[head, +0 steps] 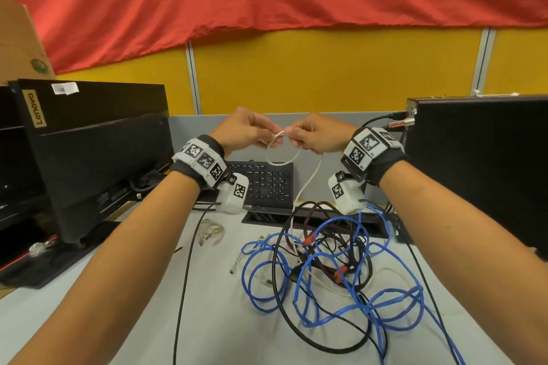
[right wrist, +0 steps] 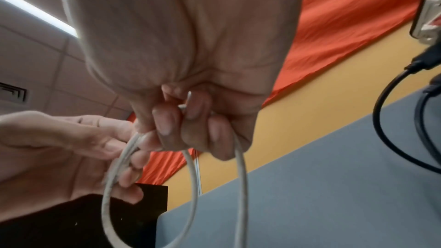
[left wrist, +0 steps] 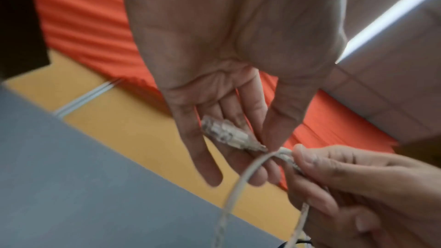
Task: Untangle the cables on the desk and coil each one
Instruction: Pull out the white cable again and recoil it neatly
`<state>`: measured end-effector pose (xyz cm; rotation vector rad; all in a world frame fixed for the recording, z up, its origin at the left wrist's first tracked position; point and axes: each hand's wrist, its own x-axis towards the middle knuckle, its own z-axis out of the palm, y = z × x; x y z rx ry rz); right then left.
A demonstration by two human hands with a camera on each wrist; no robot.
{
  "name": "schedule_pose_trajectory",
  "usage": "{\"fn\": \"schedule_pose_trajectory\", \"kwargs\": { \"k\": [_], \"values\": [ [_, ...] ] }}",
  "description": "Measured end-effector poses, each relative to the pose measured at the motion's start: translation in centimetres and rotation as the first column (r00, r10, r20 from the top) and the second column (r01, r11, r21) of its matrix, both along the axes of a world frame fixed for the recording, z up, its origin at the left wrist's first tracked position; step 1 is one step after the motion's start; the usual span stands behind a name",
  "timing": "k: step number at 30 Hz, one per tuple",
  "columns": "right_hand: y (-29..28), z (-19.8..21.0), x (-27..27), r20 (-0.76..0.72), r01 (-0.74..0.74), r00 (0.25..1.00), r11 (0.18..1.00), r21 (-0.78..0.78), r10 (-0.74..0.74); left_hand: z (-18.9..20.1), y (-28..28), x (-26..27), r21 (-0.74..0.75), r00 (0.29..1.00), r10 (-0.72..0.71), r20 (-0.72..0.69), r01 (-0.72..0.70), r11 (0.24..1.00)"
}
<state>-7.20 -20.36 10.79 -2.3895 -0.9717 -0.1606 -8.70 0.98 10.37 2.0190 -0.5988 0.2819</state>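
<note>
Both hands are working mid-frame in the head view, raised above the desk. The left hand [head: 241, 131] is pinching the thin white cable [head: 308, 184] by its clear plastic plug [left wrist: 223, 132], while the right hand [head: 318, 134] is clenching the first small loop [head: 283, 154], apparently starting a coil. Its tail is trailing down into the blue-and-black cable tangle [head: 332, 270] at lower centre.

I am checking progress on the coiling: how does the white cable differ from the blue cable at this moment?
The white cable is lifted, pinched by the left hand and right hand, while the blue cable lies untouched on the desk. The white cable forms one small neat loop; the blue cable sprawls in many loose loops among black cables. Both reach into the same tangle.
</note>
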Motion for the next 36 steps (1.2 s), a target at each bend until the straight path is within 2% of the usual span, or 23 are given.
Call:
{"fn": "schedule_pose_trajectory", "kwargs": {
  "k": [2,4,8,11,13,15,18,20,22,23,25,27,29,31,32,34,36],
  "values": [
    [0.1,0.0,0.1,0.047,0.001,0.999,1.0,-0.026,0.0,0.4,-0.5,-0.7,0.179,0.999,-0.023,-0.027,0.028,0.983],
    [0.4,0.0,0.2,0.101,-0.002,0.995,1.0,0.0,0.002,0.5,-1.5,-1.2,0.249,0.997,-0.056,-0.048,0.066,0.966],
    [-0.1,0.7,0.5,0.144,0.011,0.989,0.994,0.112,-0.027,-0.3,-2.6,-1.2,0.072,0.992,-0.07,-0.101,0.078,0.994],
    [-1.9,1.5,1.2,0.08,0.025,0.996,0.984,0.175,-0.04,-1.1,-1.5,-0.3,-0.06,0.997,-0.009,-0.078,0.004,0.998],
    [-3.3,1.8,1.7,0.006,0.024,1.0,0.98,0.199,-0.026,-1.2,-0.2,0.4,-0.208,0.997,0.004,-0.072,-0.019,0.978],
    [-4.3,1.2,2.3,-0.118,0.025,0.993,0.983,0.182,-0.004,-1.0,1.0,1.0,-0.407,0.995,0.026,-0.092,-0.061,0.912],
    [-4.2,-1.1,3.1,-0.301,-0.026,0.953,0.998,0.049,0.039,-0.8,2.0,2.1,-0.663,0.982,0.064,-0.179,-0.168,0.729],
    [-3.5,-3.0,3.1,-0.404,-0.111,0.913,0.987,-0.117,0.055,-0.9,2.6,2.9,-0.736,0.952,0.144,-0.269,-0.3,0.607],
    [-2.8,-4.3,3.0,-0.467,-0.178,0.882,0.96,-0.218,0.057,-1.2,3.1,3.5,-0.701,0.895,0.274,-0.352,-0.446,0.557],
    [-2.5,-4.5,2.8,-0.471,-0.179,0.88,0.958,-0.222,0.055,-1.4,3.4,3.8,-0.658,0.866,0.335,-0.371,-0.5,0.564],
    [-1.8,-3.6,2.4,-0.396,-0.115,0.918,0.978,-0.173,0.038,-1.8,3.6,3.9,-0.536,0.823,0.449,-0.348,-0.567,0.625],
    [-1.2,-1.4,2.1,-0.234,0.029,0.972,1.0,-0.01,-0.031,-2.3,3.5,3.7,-0.413,0.817,0.505,-0.279,-0.577,0.704],
    [-1.0,1.5,1.5,-0.13,0.138,0.986,0.95,0.281,-0.105,-2.9,3.1,3.3,-0.35,0.871,0.442,-0.216,-0.491,0.798],
    [-0.9,4.5,0.6,-0.095,0.128,0.991,0.824,0.552,-0.09,-3.3,2.2,2.5,-0.315,0.927,0.323,-0.192,-0.37,0.874],
    [-0.8,5.6,0.2,-0.07,0.103,0.995,0.767,0.633,-0.076,-3.4,1.6,2.1,-0.286,0.942,0.282,-0.183,-0.326,0.901],
    [-0.3,6.7,-0.5,-0.017,0.066,0.997,0.71,0.702,-0.076,-3.2,0.0,1.5,-0.229,0.963,0.208,-0.174,-0.245,0.942],
    [0.2,6.6,-0.5,-0.022,0.08,0.996,0.696,0.714,-0.092,-2.7,-1.6,1.0,-0.256,0.975,0.08,-0.207,-0.133,0.957]
  ]
}}
